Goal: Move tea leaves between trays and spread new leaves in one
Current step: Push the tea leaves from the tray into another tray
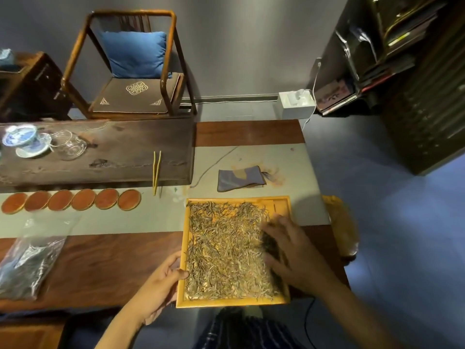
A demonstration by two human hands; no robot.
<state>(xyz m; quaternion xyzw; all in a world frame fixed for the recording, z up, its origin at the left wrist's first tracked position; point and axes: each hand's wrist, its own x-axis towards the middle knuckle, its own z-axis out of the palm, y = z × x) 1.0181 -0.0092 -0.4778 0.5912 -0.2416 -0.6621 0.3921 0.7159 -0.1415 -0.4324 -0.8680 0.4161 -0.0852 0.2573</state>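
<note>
At the near edge of the bench (pixel 100 268), the shallow yellow wooden tray (pixel 181 295) is gripped at its left rim by the left hand (pixel 161 285). The thin dry tea leaves (pixel 226 248) already cover most of it, and the right hand (pixel 289 253) is laid on them with fingers spread wide and nothing held. Spreading is judged nearly finished; a clear plastic bag of leaves (pixel 27 263) lies well apart at the left.

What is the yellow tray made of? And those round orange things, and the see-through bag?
The tray looks like light wood or bamboo, smooth and yellow, with a raised rim. The coasters look like reddish wood or lacquer with a paler edge; hard to tell which. The bag looks like thin clear plastic: it shines, crinkles, and shows dark leaves inside.
</note>
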